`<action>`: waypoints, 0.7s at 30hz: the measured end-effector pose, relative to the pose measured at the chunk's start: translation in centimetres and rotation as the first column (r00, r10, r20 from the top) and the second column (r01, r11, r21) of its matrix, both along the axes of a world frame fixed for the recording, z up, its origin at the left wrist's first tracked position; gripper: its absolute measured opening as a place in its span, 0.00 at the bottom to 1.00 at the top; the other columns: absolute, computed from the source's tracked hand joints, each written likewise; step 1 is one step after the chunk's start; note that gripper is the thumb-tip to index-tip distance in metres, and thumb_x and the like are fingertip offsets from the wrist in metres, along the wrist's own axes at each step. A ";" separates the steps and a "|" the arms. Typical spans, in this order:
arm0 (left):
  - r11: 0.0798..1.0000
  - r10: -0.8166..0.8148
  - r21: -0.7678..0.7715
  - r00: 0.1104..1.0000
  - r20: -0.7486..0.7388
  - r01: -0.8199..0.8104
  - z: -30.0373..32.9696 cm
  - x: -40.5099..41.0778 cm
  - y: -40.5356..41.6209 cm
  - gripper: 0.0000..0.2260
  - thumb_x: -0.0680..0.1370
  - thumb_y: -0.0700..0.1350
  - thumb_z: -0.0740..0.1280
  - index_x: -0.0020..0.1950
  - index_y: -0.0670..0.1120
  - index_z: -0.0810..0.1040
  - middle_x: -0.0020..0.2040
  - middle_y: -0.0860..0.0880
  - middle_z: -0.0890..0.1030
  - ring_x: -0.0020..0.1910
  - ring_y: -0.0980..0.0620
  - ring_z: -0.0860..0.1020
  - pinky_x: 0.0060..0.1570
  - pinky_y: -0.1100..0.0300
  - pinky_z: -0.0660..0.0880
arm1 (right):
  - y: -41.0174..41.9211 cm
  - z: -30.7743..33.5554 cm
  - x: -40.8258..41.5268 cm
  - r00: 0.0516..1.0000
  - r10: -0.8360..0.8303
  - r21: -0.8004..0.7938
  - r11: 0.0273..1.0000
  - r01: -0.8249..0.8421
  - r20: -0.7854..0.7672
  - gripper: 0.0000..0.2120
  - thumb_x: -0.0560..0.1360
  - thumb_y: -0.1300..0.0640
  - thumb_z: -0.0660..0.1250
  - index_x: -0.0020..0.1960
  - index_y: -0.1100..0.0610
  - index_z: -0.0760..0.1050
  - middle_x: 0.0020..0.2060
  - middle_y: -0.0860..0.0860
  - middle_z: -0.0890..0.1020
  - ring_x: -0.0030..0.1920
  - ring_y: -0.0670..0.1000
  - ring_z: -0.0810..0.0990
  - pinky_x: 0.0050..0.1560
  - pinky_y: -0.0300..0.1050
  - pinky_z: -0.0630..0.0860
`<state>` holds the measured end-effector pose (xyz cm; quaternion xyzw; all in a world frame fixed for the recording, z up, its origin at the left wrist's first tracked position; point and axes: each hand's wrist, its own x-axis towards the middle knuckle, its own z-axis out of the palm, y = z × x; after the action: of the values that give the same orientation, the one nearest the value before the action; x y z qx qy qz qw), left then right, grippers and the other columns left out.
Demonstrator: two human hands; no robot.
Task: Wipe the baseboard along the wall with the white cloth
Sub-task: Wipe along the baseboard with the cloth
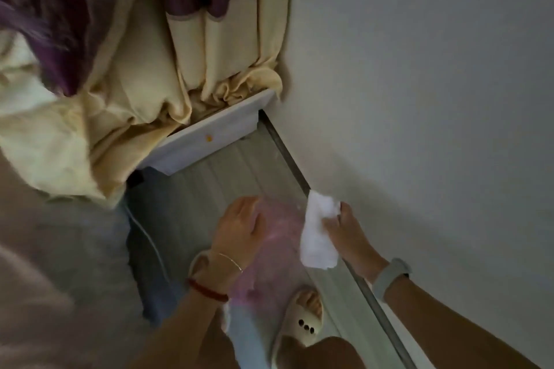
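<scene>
cloth (317, 234) against baseboard (287, 153), below wall (419, 69)

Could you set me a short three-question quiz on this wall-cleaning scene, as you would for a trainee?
1. True or false: the right hand holds the white cloth at the baseboard.
2. What does the left hand hold? A) a brush B) nothing C) a bottle
3. Fill in: cream and purple ___ hang in the corner above the white ledge.

Key:
1. True; the cloth hangs from its grip by the wall.
2. B; its fingers are spread over the floor.
3. Curtains.
</scene>
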<state>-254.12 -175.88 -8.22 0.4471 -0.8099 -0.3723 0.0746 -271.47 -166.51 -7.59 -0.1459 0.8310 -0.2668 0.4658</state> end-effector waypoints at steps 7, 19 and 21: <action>1.000 0.026 0.002 0.998 -0.061 -0.026 -15.0 -2.5 -9.1 0.14 0.78 0.41 0.60 0.61 0.37 0.76 0.57 0.39 0.77 0.54 0.44 0.76 0.54 0.65 0.68 | -6.2 -14.6 -0.4 0.938 -0.286 -0.178 0.931 0.320 0.194 0.04 0.75 0.61 0.65 0.50 0.60 0.74 0.45 0.56 0.79 0.46 0.55 0.79 0.50 0.50 0.77; 0.944 -0.018 0.318 0.976 -0.217 0.088 -20.7 -8.5 -14.9 0.08 0.74 0.42 0.69 0.47 0.38 0.76 0.42 0.46 0.76 0.41 0.51 0.73 0.35 0.67 0.71 | -13.8 -19.8 -1.6 0.844 -0.305 -0.451 0.737 0.503 0.442 0.16 0.75 0.63 0.65 0.62 0.65 0.72 0.51 0.57 0.80 0.54 0.57 0.79 0.59 0.53 0.77; 0.968 -0.062 0.228 0.979 -0.194 0.106 -19.4 -8.9 -14.7 0.07 0.74 0.42 0.69 0.45 0.40 0.74 0.41 0.45 0.75 0.40 0.50 0.73 0.35 0.66 0.69 | -12.5 -19.6 -0.8 0.763 -0.358 -0.410 0.681 0.608 0.538 0.16 0.76 0.57 0.64 0.62 0.62 0.73 0.56 0.58 0.80 0.58 0.58 0.78 0.63 0.53 0.74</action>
<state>-263.02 -190.60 -27.66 0.3813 -0.7673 -0.5094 0.0798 -272.31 -179.06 -27.17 0.0145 0.6032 -0.6393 0.4767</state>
